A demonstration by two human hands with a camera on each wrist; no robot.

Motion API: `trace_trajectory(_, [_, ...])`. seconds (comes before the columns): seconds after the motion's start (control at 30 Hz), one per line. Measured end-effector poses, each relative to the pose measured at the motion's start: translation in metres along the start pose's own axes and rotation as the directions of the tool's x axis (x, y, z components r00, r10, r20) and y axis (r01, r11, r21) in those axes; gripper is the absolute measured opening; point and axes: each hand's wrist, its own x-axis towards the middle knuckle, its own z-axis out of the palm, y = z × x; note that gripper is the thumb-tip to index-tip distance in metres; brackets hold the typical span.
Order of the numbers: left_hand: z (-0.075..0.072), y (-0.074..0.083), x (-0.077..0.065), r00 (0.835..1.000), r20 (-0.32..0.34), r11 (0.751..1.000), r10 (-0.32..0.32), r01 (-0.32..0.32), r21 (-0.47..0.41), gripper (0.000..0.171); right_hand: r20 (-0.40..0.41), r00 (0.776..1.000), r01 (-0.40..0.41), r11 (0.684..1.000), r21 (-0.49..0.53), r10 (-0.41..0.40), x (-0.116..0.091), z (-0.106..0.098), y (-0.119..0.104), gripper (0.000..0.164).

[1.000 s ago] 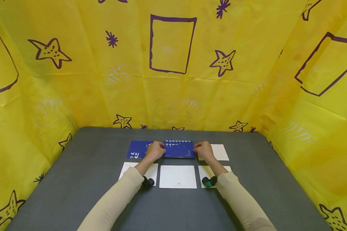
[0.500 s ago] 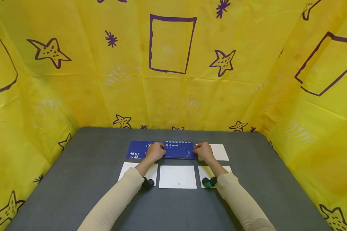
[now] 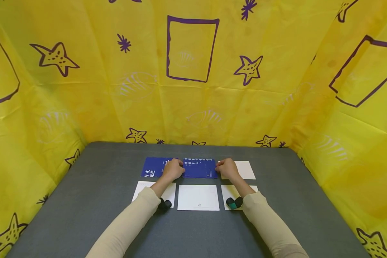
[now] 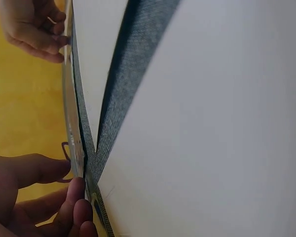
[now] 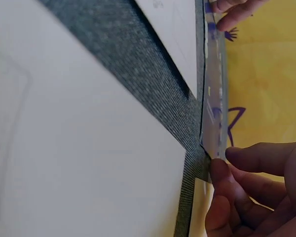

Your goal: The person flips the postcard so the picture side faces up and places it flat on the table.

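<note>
Both hands hold a blue card [image 3: 200, 170] with white printed characters, in the middle of the back row in the head view. My left hand [image 3: 173, 169] pinches its left edge between thumb and fingertips; my right hand [image 3: 228, 168] pinches the right edge the same way. From the left wrist, the card appears nearly edge-on between the thumb and fingers [image 4: 77, 190]. Left of it lies another blue card [image 3: 153, 166], partly covered by my left hand. A white card [image 3: 245, 170] lies to the right, partly behind my right hand.
Nearer me lie a left white card [image 3: 144, 185], a middle white card [image 3: 198, 197] and a right white card [image 3: 226, 191]; my forearms cross the outer two. A dark grey table [image 3: 93, 179] bears them all. Yellow patterned cloth [image 3: 193, 107] rises around its back and sides.
The near edge of the held blue card has come slightly down and toward me, and its face shows a little more. Both hands have stayed almost where they were.
</note>
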Motion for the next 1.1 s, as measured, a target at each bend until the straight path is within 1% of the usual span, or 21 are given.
trace_trajectory(0.1, [0.0, 0.001, -0.001, 1.0, -0.003, 1.0, -0.005, 0.005, -0.001, 0.031, 0.009, 1.0, 0.01, 1.0, 0.009, -0.01, 0.0, -0.003, 0.0, 0.016])
trace_trajectory(0.2, [0.0, 0.002, -0.003, 1.0, -0.016, 1.0, -0.003, 0.004, 0.014, 0.029, 0.032, 0.999, -0.001, 0.999, 0.041, 0.0, -0.001, -0.005, -0.001, 0.018])
trace_trajectory(0.33, [0.003, 0.008, -0.004, 0.999, -0.041, 0.999, 0.024, -0.023, 0.027, 0.026, 0.064, 0.998, -0.006, 0.996, 0.086, 0.0, -0.004, -0.01, -0.003, 0.019])
trace_trajectory(0.57, [0.007, 0.021, -0.006, 0.997, -0.045, 0.998, 0.059, -0.06, -0.033, 0.023, 0.075, 0.997, -0.005, 0.992, 0.125, -0.005, -0.008, -0.022, -0.002, 0.018])
trace_trajectory(0.73, [0.013, 0.03, -0.009, 0.993, -0.052, 0.991, 0.11, -0.113, -0.066, 0.022, 0.074, 0.997, 0.016, 0.992, 0.128, -0.025, -0.011, -0.034, 0.001, 0.019])
trace_trajectory(0.93, [0.023, 0.043, -0.014, 0.984, -0.049, 0.98, 0.171, -0.175, -0.098, 0.022, 0.053, 0.997, 0.043, 0.994, 0.104, -0.048, -0.013, -0.052, 0.004, 0.022])
trace_trajectory(1.03, [0.028, 0.05, -0.016, 0.978, -0.055, 0.972, 0.202, -0.207, -0.114, 0.021, 0.061, 0.997, 0.051, 0.995, 0.088, -0.056, -0.012, -0.059, 0.009, 0.023])
trace_trajectory(1.1, [0.032, 0.054, -0.017, 0.973, -0.056, 0.962, 0.223, -0.229, -0.147, 0.02, 0.061, 0.997, 0.05, 0.996, 0.072, -0.055, -0.012, -0.063, 0.013, 0.024])
